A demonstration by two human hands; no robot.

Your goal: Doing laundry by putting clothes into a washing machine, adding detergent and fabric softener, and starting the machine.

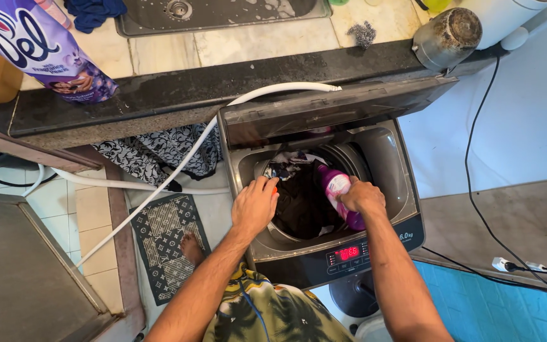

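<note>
R hand (363,195) gripping pink bottle (337,190) tilted over drum; L hand (256,204) curled on washer (387,183) rim.

Clothes (299,196) in washer (406,190); bottle (337,190) above them; counter (223,82) behind.

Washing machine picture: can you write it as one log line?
right hand: tilting pink bottle over drum | left hand: on washing machine rim | dark clothes inside | lid up

Stone counter (159,88), steel sink (223,16), patterned mat (166,244), blue floor (508,310)
</note>
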